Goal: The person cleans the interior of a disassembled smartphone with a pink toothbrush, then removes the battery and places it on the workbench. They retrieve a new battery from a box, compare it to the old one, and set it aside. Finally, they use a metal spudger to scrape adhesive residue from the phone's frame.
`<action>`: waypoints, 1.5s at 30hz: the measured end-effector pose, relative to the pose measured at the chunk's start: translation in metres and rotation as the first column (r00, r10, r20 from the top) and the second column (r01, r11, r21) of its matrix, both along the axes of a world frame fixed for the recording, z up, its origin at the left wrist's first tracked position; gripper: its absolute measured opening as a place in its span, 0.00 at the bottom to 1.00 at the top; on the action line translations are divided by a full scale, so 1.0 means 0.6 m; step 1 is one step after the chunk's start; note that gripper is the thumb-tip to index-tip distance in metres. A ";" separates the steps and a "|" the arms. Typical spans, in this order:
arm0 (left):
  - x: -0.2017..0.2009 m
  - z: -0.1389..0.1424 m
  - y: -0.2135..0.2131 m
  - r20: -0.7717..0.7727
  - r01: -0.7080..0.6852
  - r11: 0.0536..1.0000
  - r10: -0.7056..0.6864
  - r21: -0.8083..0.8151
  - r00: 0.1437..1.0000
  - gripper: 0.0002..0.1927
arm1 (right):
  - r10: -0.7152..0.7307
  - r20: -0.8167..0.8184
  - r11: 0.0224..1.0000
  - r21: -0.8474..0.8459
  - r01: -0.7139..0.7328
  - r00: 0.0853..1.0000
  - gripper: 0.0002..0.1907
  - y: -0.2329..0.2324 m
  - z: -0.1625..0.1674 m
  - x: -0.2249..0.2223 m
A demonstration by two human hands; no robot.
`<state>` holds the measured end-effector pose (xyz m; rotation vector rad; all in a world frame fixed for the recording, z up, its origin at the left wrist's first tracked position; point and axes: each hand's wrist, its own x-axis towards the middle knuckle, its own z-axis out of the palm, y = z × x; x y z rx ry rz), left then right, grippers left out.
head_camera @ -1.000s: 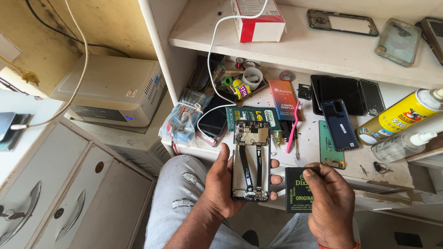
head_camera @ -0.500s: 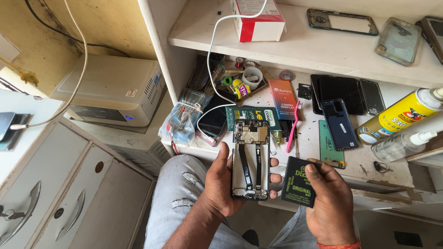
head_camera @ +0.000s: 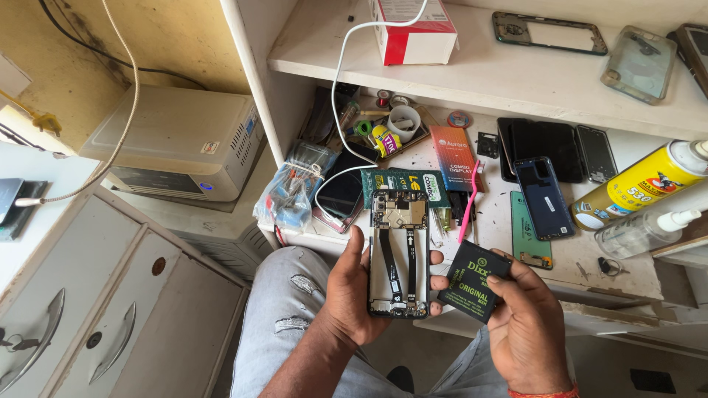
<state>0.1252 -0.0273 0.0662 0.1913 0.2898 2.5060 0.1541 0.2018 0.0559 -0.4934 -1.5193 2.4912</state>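
**Hidden and cut off**

The left hand [head_camera: 354, 298] covers the opened phone's [head_camera: 399, 254] left edge. The black battery's [head_camera: 473, 282] lower right corner is under the right hand [head_camera: 527, 332]. At two o'clock, the yellow spray can [head_camera: 638, 186] runs off-frame. Circuit-board detail is too small to tell.

Red-white box [head_camera: 413, 29] on shelf [head_camera: 516, 88]

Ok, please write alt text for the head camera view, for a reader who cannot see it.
A person's left hand holds an opened phone with its back off, while the right hand holds a black battery beside it. Behind them, a cluttered workbench carries phones, a pink toothbrush and a yellow spray can.
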 end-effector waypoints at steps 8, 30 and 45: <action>0.000 0.001 0.000 0.017 -0.005 1.000 0.005 -0.017 1.000 0.48 | -0.002 -0.005 1.000 -0.028 0.002 1.000 0.17 0.000 0.005 0.001; 0.001 -0.001 -0.001 0.017 -0.025 0.999 0.026 -0.022 1.000 0.47 | 0.087 0.005 0.994 -0.061 -0.086 0.996 0.21 -0.014 0.013 0.006; -0.002 0.004 -0.009 0.057 -0.063 0.994 0.069 -0.088 0.996 0.48 | -0.278 -0.017 0.813 -0.537 0.225 0.961 0.10 0.090 -0.104 -0.026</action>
